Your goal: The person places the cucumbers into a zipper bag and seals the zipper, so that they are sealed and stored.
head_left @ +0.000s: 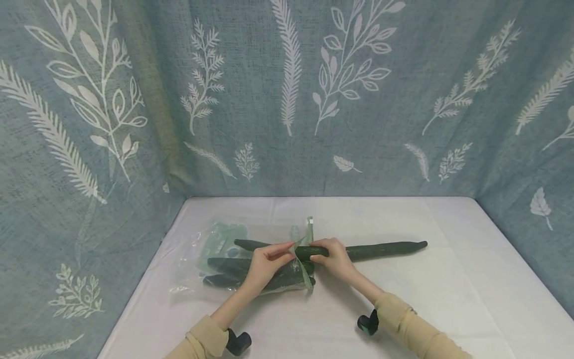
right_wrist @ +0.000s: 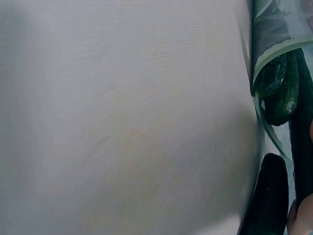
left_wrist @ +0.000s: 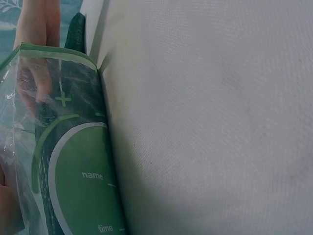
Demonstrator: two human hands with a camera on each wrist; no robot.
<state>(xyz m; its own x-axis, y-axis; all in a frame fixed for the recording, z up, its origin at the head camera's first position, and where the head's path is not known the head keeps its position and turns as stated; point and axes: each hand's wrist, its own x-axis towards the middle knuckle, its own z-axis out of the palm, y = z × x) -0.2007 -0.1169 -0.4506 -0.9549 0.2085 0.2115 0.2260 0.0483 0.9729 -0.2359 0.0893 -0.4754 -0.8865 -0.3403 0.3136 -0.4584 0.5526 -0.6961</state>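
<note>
Left hand (head_left: pixel 264 263) pinching plastic bag (head_left: pixel 224 259) mouth, right hand (head_left: pixel 332 257) gripping long cucumber (head_left: pixel 381 248), white table (head_left: pixel 448 289)

walls: blue-grey cloth (head_left: pixel 403 124), white leaf print; table: white cloth (head_left: pixel 448 289); light: soft, even

A white-clothed surface (head_left: pixel 448 299) carries a clear plastic bag (head_left: pixel 215 249) with green print, cucumbers lying inside it, and one long cucumber (head_left: pixel 385 248) stretched on the cloth from the bag's open mouth.
</note>
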